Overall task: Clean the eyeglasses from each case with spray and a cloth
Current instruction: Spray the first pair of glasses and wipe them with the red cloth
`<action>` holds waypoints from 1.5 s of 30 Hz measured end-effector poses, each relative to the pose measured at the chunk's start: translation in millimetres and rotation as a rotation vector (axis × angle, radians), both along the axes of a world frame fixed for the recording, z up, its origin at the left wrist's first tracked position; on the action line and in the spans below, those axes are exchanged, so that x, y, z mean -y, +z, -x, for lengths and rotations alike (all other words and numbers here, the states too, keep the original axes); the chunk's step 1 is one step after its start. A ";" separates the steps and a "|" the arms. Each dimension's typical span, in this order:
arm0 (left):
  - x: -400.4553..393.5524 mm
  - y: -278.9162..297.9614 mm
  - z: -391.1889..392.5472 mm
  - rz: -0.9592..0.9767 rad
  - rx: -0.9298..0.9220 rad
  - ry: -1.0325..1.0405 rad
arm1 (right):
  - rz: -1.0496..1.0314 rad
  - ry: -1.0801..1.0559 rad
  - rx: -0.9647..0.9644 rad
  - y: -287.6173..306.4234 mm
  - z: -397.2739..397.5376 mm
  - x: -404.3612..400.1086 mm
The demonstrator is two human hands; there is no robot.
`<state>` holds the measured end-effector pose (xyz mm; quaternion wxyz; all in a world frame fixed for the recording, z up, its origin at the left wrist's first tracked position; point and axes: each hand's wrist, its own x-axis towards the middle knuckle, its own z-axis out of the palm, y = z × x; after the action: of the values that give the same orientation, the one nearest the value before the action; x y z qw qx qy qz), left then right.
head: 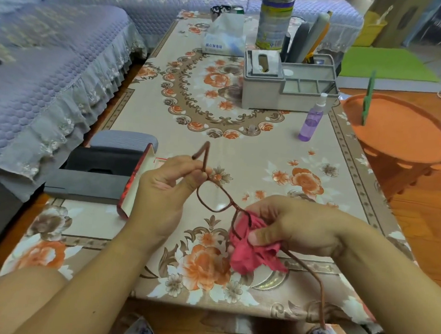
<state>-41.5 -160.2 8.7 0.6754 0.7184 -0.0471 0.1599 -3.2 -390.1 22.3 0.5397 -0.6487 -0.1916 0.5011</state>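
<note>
While my left hand (166, 186) pinches the eyeglasses (216, 195) at their ten o'clock hinge, my right hand (291, 224) pinches the red cloth (249, 255) over one lens, above bare tablecloth (280, 150) stretching toward twelve.

1. A floral tablecloth (165, 116) covers the table.
2. A grey organiser (284, 90) stands near the table's far right edge, with a tissue slot on its left part and small compartments on its right.
3. Tall grey and orange items (309, 40) stand upright in its back section.
4. A tin can (275, 22) stands behind the organiser, at the far edge.
5. A white plastic bag (224, 36) sits left of the can.
6. A quilted lavender sofa (52, 58) runs along the table's left edge.
7. An orange basket (399, 132) sits on the floor by the right edge.
</note>
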 end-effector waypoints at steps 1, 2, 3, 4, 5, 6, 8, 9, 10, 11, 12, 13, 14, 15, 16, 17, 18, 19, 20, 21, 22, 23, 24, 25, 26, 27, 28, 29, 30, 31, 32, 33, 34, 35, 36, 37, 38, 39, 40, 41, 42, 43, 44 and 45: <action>0.8 -1.2 0.2 -0.004 -0.016 0.005 | 0.074 0.022 0.023 -1.7 0.0 0.2; 2.3 -1.9 0.7 -0.003 -0.036 0.005 | 0.141 0.036 0.061 -1.5 0.9 -0.4; 4.3 -2.6 1.2 0.002 -0.058 -0.003 | 0.184 0.030 0.098 -0.9 1.9 -1.6; 7.0 -2.9 2.0 0.015 -0.079 -0.022 | 0.192 0.000 0.128 0.3 2.6 -3.1; 10.3 -3.7 2.5 0.033 -0.096 -0.049 | 0.171 -0.040 0.145 0.7 3.2 -4.0; 13.6 -4.4 3.7 0.055 -0.108 -0.081 | 0.134 -0.072 0.150 1.2 4.1 -4.8; 17.4 -5.6 4.8 0.094 -0.121 -0.105 | 0.060 -0.117 0.139 2.8 4.9 -4.9; 16.4 -5.3 3.9 0.101 -0.123 -0.089 | 0.018 -0.136 0.117 3.4 4.9 -4.6; 13.9 -4.5 2.2 0.097 -0.120 -0.062 | -0.023 -0.162 0.080 3.9 4.2 -3.9; 10.3 -3.7 0.0 0.086 -0.112 -0.029 | -0.056 -0.185 0.033 5.3 3.0 -2.7; 6.2 -2.7 -1.8 0.077 -0.101 0.004 | -0.079 -0.194 -0.010 7.3 1.5 -1.2; 2.8 -2.4 -3.2 0.072 -0.091 0.034 | -0.093 -0.181 -0.054 7.6 -0.3 0.6; 1.0 -2.5 -3.6 0.066 -0.085 0.051 | -0.099 -0.150 -0.098 7.4 -1.6 2.5; 1.0 -3.5 -3.2 0.051 -0.080 0.051 | -0.086 -0.104 -0.127 6.8 -1.9 3.9; 2.8 -4.7 -1.5 0.037 -0.078 0.030 | -0.046 -0.055 -0.123 5.5 -1.5 4.6; 5.1 -6.2 0.1 0.036 -0.080 0.003 | 0.015 -0.015 -0.090 3.0 -1.0 4.8; 7.1 -7.4 1.2 0.044 -0.089 -0.020 | 0.085 0.007 -0.035 1.1 -0.1 4.5; 7.9 -8.7 1.1 0.049 -0.098 -0.034 | 0.146 0.005 0.023 0.3 0.5 3.2; 8.9 -9.7 1.2 0.053 -0.105 -0.047 | 0.182 -0.016 0.071 0.5 1.3 1.6; 10.1 -10.8 1.5 0.054 -0.114 -0.060 | 0.185 -0.045 0.099 1.1 1.9 0.1; 12.3 -11.6 2.1 0.050 -0.124 -0.078 | 0.167 -0.074 0.109 1.8 2.3 -0.8; 14.7 -12.9 2.9 0.043 -0.133 -0.094 | 0.135 -0.105 0.101 1.5 2.6 -1.2; 16.7 -13.3 3.7 0.042 -0.141 -0.103 | 0.102 -0.133 0.079 0.8 2.9 -1.0; 17.5 -12.6 4.2 0.047 -0.147 -0.104 | 0.071 -0.160 0.041 0.2 2.4 -0.8; 16.8 -11.3 4.1 0.054 -0.148 -0.096 | 0.036 -0.186 -0.015 -0.1 1.3 -0.4; 14.8 -10.3 3.0 0.061 -0.144 -0.090 | -0.006 -0.208 -0.086 -0.4 -1.2 0.3; 12.3 -9.5 1.7 0.069 -0.141 -0.090 | -0.049 -0.217 -0.145 -0.1 -3.7 1.2; 10.3 -9.6 0.9 0.073 -0.138 -0.092 | -0.080 -0.218 -0.185 -0.5 -6.7 1.9; 9.3 -10.5 0.9 0.070 -0.135 -0.100 | -0.094 -0.214 -0.207 -1.0 -8.4 1.2; 9.8 -12.4 1.7 0.052 -0.131 -0.106 | -0.092 -0.207 -0.215 -1.9 -8.3 -0.6; 11.4 -15.6 2.4 0.021 -0.129 -0.113 | -0.080 -0.194 -0.207 -3.4 -6.8 -3.8; 13.6 -19.3 2.8 -0.019 -0.129 -0.120 | -0.074 -0.186 -0.192 -4.9 -4.3 -7.7; 15.9 -21.9 3.3 -0.049 -0.128 -0.131 | -0.087 -0.192 -0.179 -5.9 -1.4 -11.6; 18.0 -23.6 3.9 -0.071 -0.121 -0.144 | -0.116 -0.214 -0.177 -6.2 1.4 -14.7; 20.0 -24.9 4.9 -0.089 -0.105 -0.161 | -0.147 -0.235 -0.182 -6.4 3.4 -16.9; 22.1 -26.0 5.9 -0.107 -0.090 -0.176 | -0.173 -0.248 -0.187 -6.2 5.0 -18.6; 24.2 -26.4 7.4 -0.121 -0.087 -0.188 | -0.193 -0.257 -0.190 -6.0 6.7 -20.4; 25.4 -26.7 8.6 -0.126 -0.091 -0.195 | -0.210 -0.266 -0.196 -6.5 8.1 -21.9; 25.7 -26.1 9.2 -0.119 -0.100 -0.198 | -0.227 -0.273 -0.205 -7.7 9.4 -23.1; 24.3 -24.7 9.1 -0.090 -0.120 -0.195 | -0.239 -0.275 -0.219 -7.7 10.3 -23.1; 21.1 -23.3 7.9 -0.042 -0.145 -0.182 | -0.249 -0.275 -0.242 -6.8 10.1 -21.4; 17.3 -21.9 5.9 0.010 -0.158 -0.164 | -0.253 -0.272 -0.261 -5.0 8.4 -18.1; 14.0 -20.9 3.9 0.046 -0.163 -0.147 | -0.251 -0.256 -0.269 -2.9 6.0 -14.3; 13.1 -20.0 3.4 0.058 -0.166 -0.142 | -0.245 -0.219 -0.276 -1.0 3.9 -11.3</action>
<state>-44.8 -173.4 -11.2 0.7071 0.7042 -0.0368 0.0529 -7.2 -378.8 21.2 0.6870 -0.5205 -0.1037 0.4963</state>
